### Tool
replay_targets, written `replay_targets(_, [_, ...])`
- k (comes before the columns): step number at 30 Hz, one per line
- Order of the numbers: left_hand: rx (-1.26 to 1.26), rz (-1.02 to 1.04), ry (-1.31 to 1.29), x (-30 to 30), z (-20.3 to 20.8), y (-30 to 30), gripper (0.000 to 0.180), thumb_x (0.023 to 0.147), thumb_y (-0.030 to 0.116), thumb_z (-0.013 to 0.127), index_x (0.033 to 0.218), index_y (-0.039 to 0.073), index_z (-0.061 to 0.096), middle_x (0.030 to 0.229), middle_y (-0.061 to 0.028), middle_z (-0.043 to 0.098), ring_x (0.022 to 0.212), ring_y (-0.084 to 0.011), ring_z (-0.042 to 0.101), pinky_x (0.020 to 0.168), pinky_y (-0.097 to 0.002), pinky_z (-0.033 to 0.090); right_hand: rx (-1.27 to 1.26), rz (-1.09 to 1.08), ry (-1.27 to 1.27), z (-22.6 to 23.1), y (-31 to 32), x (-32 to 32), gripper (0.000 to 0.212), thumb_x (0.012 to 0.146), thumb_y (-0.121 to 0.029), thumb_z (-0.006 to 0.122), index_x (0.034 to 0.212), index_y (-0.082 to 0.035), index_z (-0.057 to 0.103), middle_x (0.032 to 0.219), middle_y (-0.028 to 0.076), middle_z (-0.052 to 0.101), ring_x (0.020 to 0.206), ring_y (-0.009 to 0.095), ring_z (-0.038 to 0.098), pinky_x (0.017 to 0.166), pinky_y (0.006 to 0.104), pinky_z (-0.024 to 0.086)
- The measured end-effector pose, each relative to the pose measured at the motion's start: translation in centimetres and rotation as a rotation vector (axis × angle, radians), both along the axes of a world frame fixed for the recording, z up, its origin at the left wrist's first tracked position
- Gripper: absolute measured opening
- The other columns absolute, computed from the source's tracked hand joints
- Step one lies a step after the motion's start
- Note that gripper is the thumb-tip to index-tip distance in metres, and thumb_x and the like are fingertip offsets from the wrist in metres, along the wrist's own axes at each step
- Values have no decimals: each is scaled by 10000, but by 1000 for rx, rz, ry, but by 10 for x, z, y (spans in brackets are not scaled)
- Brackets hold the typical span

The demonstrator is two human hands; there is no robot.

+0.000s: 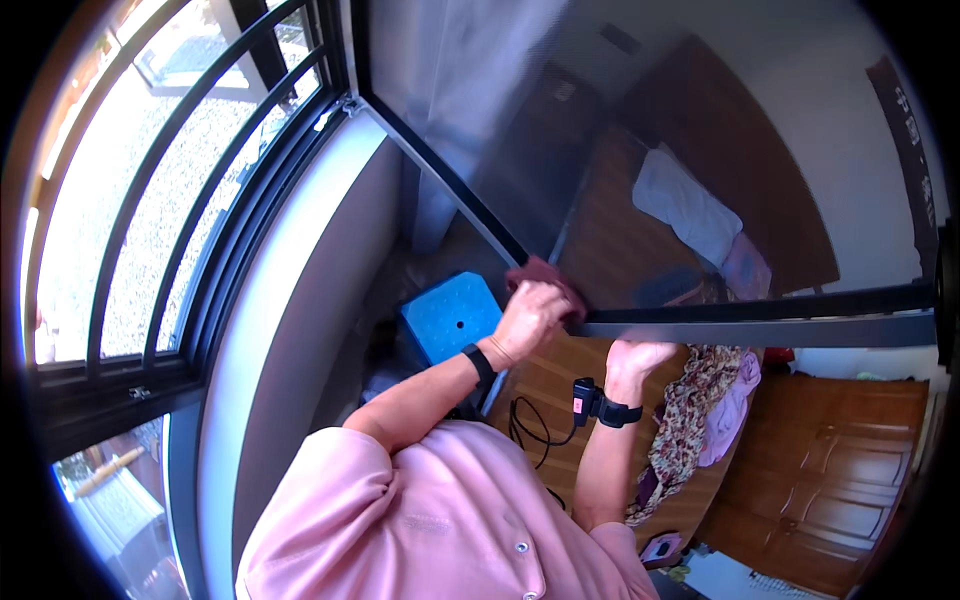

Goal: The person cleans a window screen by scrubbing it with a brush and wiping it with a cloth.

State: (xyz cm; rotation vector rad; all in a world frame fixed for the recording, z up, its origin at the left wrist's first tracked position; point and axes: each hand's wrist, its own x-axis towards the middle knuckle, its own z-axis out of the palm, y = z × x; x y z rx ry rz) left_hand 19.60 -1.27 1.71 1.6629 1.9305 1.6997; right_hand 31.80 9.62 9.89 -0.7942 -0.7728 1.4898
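Observation:
A dark-framed mesh window screen (640, 110) swings into the room in front of me, with the bed and wall showing through it. My left hand (532, 318) is closed on a maroon cloth (545, 275), pressed to the frame's lower corner. Just right of it, my right hand (640, 357) is under the lower rail (760, 325), touching it from below. The right fingers are mostly hidden behind the rail. Both wrists wear black bands, and a small black device with a cable (585, 402) is at the right one.
At left stand the barred window (130, 200) and its white sill (270, 260). Below my left hand is a blue stool (455, 318). To the right lie a pillow (685, 205) seen through the mesh, a patterned cloth (690, 420) on the bed, and a wooden cabinet (820, 470).

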Motion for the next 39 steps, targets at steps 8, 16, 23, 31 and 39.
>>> replay_targets(8, [115, 844, -161, -119, -13, 2, 247, 761, 92, 775, 987, 41, 688, 1184, -160, 587, 1149, -372, 533, 967, -463, 458, 29, 57, -37, 15, -23, -14, 573, 1028, -452, 449, 1436, -50, 449, 1442, 82, 493, 1325, 231, 463, 1169, 395, 322])
replay_targets(16, [299, 880, -502, -136, -8, 7, 311, 873, 72, 710, 1146, 11, 574, 1116, -170, 585, 1021, -313, 633, 903, -394, 516, -27, 27, -44, 30, -32, -24, 563, 1024, -457, 459, 1401, -41, 495, 1436, 88, 518, 1310, 231, 495, 1154, 384, 354])
replay_targets(23, [356, 556, -401, -15, 28, 13, 225, 816, -48, 684, 1020, 9, 608, 1023, -146, 621, 945, -305, 635, 847, -363, 526, 139, 46, -77, 15, -13, -17, 554, 1018, -467, 460, 1388, -62, 530, 1395, 88, 559, 1266, 235, 535, 1127, 387, 383])
replay_targets(31, [250, 222, -79, -18, 18, -6, 312, 694, -59, 683, 958, 107, 676, 1017, -88, 638, 971, -303, 610, 859, -397, 499, 27, -18, -143, 11, -12, -6, 565, 1006, -490, 466, 1393, -83, 534, 1402, 97, 559, 1270, 238, 537, 1129, 393, 384])
replay_targets(39, [295, 489, -441, -16, 23, 3, 298, 780, -72, 695, 1059, 15, 637, 1038, -161, 636, 978, -350, 638, 850, -389, 530, 132, -86, -200, 26, -60, -23, 651, 989, -548, 468, 1371, -22, 498, 1446, 134, 493, 1317, 243, 481, 1157, 404, 353])
